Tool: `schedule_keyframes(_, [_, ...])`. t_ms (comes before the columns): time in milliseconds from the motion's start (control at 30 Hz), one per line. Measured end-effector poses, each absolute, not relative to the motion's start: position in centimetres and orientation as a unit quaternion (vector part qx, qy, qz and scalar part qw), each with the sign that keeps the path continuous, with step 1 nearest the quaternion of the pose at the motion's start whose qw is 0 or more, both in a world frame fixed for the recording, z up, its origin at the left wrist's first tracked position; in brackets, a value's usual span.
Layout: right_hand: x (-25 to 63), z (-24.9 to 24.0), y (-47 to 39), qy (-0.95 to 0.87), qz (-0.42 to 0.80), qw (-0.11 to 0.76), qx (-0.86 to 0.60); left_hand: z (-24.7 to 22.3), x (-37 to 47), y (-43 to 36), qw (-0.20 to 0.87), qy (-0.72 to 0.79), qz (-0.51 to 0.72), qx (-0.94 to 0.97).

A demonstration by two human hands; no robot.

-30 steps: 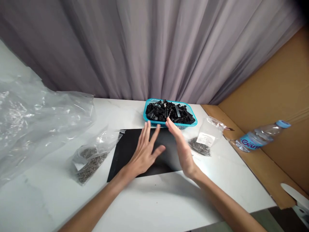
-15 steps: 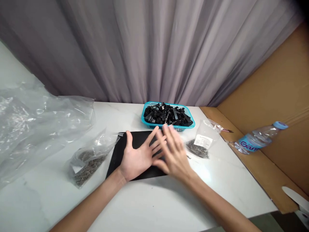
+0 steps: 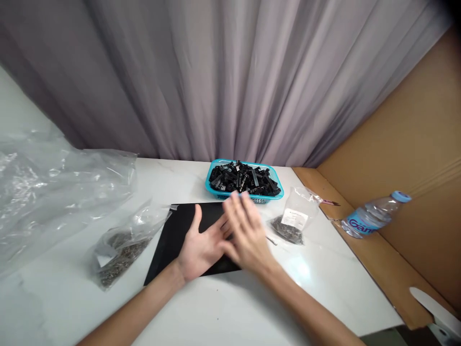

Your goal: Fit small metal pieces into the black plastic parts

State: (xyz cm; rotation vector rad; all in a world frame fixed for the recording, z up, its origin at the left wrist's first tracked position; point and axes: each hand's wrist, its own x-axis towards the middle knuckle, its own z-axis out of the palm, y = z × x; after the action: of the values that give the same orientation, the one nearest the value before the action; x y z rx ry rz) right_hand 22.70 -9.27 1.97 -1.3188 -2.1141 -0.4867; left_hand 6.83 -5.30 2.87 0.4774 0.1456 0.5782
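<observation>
My left hand [image 3: 201,247] is open, palm up with the thumb raised, above a black mat [image 3: 173,235] on the white table. My right hand [image 3: 248,235], fingers stretched out, overlaps the left fingers from the right and is slightly blurred. Whether the two hands touch I cannot tell. Neither holds anything. Just beyond them stands a blue plastic basket [image 3: 208,186] filled with black plastic pieces [image 3: 248,178]. A thin metal rod [image 3: 271,240] lies beside my right hand.
To the left are a bag of small metal parts [image 3: 124,254] and a large clear plastic sheet [image 3: 68,192]. A labelled bag [image 3: 293,218] lies at right, near a pink-handled tool [image 3: 329,203]. A water bottle [image 3: 374,215] rests by the cardboard wall [image 3: 414,144].
My right hand has moved left over the left fingers, so the hands overlap more. The view has shifted slightly; the things on the table keep their places.
</observation>
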Motion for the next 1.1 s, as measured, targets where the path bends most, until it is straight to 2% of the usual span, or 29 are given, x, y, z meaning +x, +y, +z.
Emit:
schedule_keyframes(67, [21.5,1.7,-9.5,-0.867,-0.171,0.242,-0.400,2.7,7.3,-5.8,0.925,0.077,0.281,0.245])
schedule_keyframes(133, [21.2,1.8,-9.5,-0.882,-0.162,0.207,-0.391,2.8,7.5,-6.3,0.924,0.076,0.275,0.254])
schedule_keyframes(233, [22.7,2.3,-8.9,-0.860,-0.179,0.220,-0.424,3.2,7.3,-6.4,0.928,0.075,0.256,0.259])
schedule_keyframes(300, [24.1,2.5,-8.5,-0.820,-0.181,0.264,-0.474,3.4,6.9,-6.1,0.928,0.070,0.255,0.263])
schedule_keyframes(400, [24.7,2.6,-8.3,-0.715,-0.180,0.387,-0.553,3.5,6.6,-5.6,0.916,0.052,0.294,0.268])
schedule_keyframes(433, [24.3,2.5,-8.4,-0.708,-0.183,0.405,-0.549,3.5,6.6,-5.5,0.915,0.047,0.301,0.263])
schedule_keyframes(467, [23.7,2.4,-8.5,-0.733,-0.187,0.393,-0.522,3.4,6.6,-5.5,0.916,0.044,0.305,0.257])
schedule_keyframes(567, [22.1,2.1,-8.7,-0.853,-0.184,0.272,-0.406,3.0,6.8,-6.1,0.923,0.030,0.290,0.252])
schedule_keyframes(633, [22.3,2.0,-8.4,-0.864,-0.153,0.234,-0.420,2.7,6.8,-6.5,0.924,0.024,0.273,0.265])
schedule_keyframes(767, [25.7,1.4,-7.3,-0.789,-0.129,0.298,-0.522,2.6,6.5,-6.5,0.929,0.027,0.235,0.285])
schedule_keyframes(900, [26.9,0.8,-7.8,-0.701,-0.170,0.396,-0.568,2.6,6.3,-5.5,0.920,0.052,0.282,0.265])
schedule_keyframes(967, [25.7,0.9,-8.4,-0.766,-0.177,0.363,-0.500,2.6,6.4,-5.4,0.922,0.082,0.287,0.246])
schedule_keyframes(1033, [24.3,1.3,-8.8,-0.847,-0.183,0.269,-0.419,2.7,6.5,-5.8,0.930,0.092,0.262,0.242])
schedule_keyframes(1100, [23.5,1.7,-8.9,-0.875,-0.182,0.213,-0.396,2.8,6.6,-6.5,0.929,0.081,0.244,0.264])
